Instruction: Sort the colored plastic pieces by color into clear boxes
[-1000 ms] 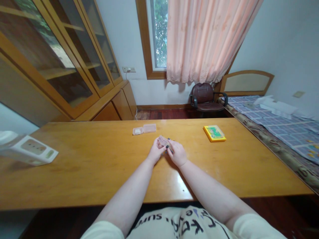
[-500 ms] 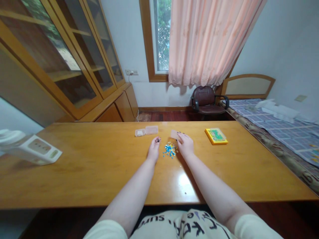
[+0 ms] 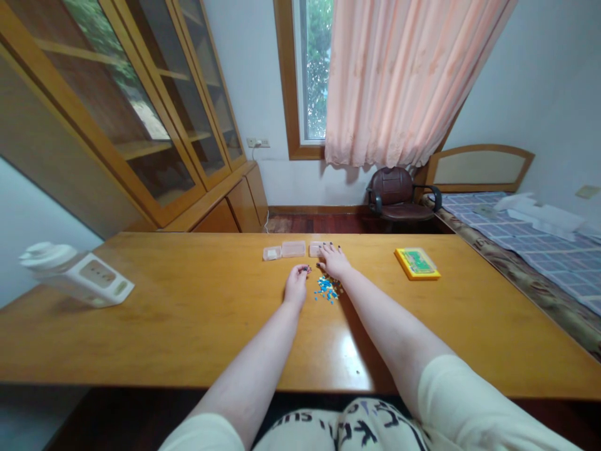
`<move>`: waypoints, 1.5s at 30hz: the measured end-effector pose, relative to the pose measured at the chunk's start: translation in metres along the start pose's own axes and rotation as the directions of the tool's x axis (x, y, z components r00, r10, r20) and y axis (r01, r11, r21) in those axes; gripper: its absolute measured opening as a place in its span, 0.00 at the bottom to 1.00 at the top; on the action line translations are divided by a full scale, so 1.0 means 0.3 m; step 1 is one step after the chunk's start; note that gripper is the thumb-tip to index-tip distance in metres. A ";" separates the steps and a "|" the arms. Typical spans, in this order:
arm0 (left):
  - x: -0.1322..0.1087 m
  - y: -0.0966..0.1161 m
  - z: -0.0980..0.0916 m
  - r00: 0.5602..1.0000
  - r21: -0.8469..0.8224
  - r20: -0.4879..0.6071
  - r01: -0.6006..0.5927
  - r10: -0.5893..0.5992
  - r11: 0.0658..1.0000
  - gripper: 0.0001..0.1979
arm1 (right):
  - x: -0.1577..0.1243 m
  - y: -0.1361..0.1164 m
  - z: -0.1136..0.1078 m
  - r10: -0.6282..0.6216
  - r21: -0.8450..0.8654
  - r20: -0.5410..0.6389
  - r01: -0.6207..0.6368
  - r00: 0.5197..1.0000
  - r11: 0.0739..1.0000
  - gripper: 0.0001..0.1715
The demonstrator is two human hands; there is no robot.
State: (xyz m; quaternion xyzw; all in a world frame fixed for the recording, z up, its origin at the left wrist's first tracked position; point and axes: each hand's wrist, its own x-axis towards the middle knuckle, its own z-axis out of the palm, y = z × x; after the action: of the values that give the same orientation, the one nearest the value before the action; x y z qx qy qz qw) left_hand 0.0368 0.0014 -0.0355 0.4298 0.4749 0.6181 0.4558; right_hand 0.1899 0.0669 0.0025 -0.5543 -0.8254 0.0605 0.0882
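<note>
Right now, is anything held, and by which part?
Right hand: fingers over the right end of a clear box; gripped or touched, unclear. Left hand: fingertips together; cannot tell whether they hold anything.

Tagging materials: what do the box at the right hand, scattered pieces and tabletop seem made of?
Box: probably smooth plastic, judging by its pale translucence. Scattered pieces: perhaps plastic, bright blue and yellow; finish indistinct. Tabletop: likely varnished wood or veneer; streaky, with glossy glare.

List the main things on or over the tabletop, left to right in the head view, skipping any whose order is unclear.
White bottle → small clear box → left hand → pile of blue and yellow pieces → yellow box.
</note>
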 end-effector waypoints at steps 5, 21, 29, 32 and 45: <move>-0.006 0.003 0.005 1.000 0.025 0.007 -0.005 0.005 1.000 0.09 | 0.029 -0.022 0.009 -0.013 0.005 0.026 0.012 1.000 1.000 0.37; 0.039 0.089 -0.115 0.957 0.884 -0.279 0.223 0.080 0.411 0.32 | -0.275 0.217 -0.054 0.396 0.012 -0.395 -0.427 0.829 0.904 0.36; 0.178 0.133 -0.263 0.998 0.990 -0.037 0.043 -0.049 0.136 0.34 | -0.512 0.544 -0.149 0.629 0.024 -0.498 -0.716 0.597 0.698 0.39; 0.194 0.129 -0.278 0.998 0.992 -0.011 0.019 -0.064 0.121 0.35 | -0.538 0.574 -0.120 0.591 0.061 -0.546 -0.675 0.594 0.735 0.40; 0.188 0.121 -0.275 1.000 0.997 -0.006 0.008 -0.026 0.081 0.39 | -0.529 0.649 -0.071 0.599 0.221 -0.635 -0.628 0.488 0.746 0.37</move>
State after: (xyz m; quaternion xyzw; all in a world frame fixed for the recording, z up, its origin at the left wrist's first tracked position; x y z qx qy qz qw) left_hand -0.0604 0.0354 -0.0091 0.6234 0.7700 0.1245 0.0538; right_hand 0.4292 -0.0063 -0.0275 -0.7950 -0.4844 -0.1327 0.3402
